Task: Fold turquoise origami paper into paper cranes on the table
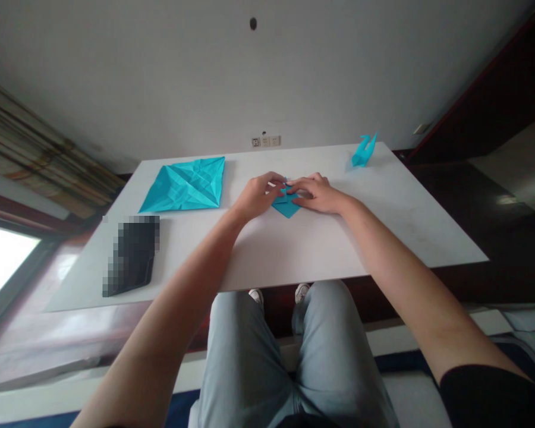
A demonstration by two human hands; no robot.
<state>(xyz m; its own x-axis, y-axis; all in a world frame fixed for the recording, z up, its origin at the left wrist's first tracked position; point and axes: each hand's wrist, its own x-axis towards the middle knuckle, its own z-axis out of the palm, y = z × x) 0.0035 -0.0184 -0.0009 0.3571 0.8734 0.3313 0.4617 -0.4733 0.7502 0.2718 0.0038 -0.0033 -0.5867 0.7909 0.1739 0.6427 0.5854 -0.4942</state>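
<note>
A small piece of folded blue origami paper (pixel 288 210) lies on the white table in front of me, one corner pointing toward me. From its left, my left hand (pixel 263 193) has its fingers bent onto the paper, the thumb and fingertips close together on its upper part. My right hand (pixel 316 193) grips the right side, with fingertips on the upper folds and the thumb lower down. The two hands nearly meet over the paper and cover its far corner. Small flaps show between the fingers.
An unfolded, creased blue sheet (pixel 189 184) lies at the back left of the white table (pixel 267 255). Closer on the left is a dark, pixelated flat object (pixel 134 255). A folded blue paper crane (pixel 364 153) stands at the back right. Behind the table is a wall with sockets (pixel 266 141).
</note>
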